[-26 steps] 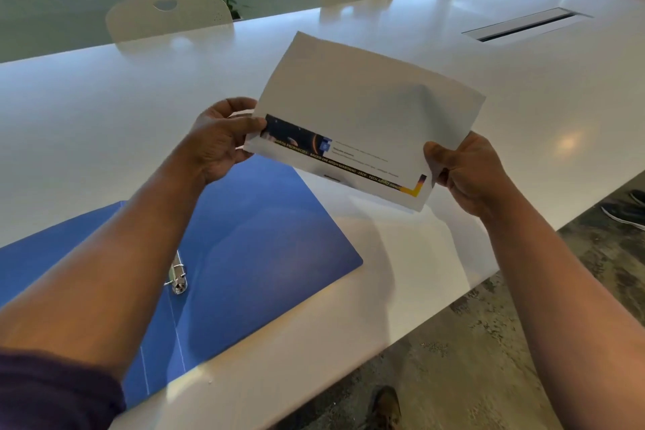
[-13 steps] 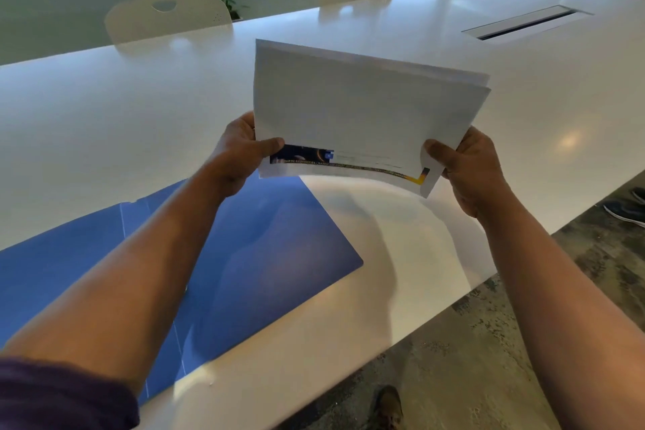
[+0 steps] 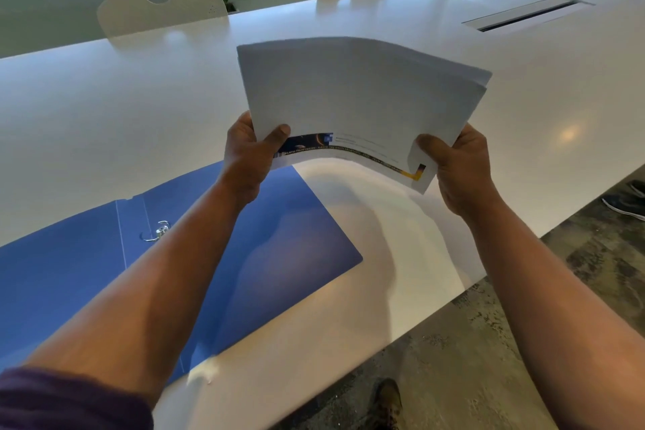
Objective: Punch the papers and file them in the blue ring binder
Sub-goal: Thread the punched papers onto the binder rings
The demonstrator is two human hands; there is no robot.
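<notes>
Stack of papers [image 3: 359,98] held up in the air over white table [image 3: 104,98], bowed upward in the middle, printed band along near edge. Left hand [image 3: 246,157] pinching near-left corner, thumb on top. Right hand [image 3: 457,167] clamped on near-right corner, thumb on top. Blue ring binder [image 3: 286,237] lying open flat on table, below and left of papers, metal ring [image 3: 157,230] showing beside left forearm.
</notes>
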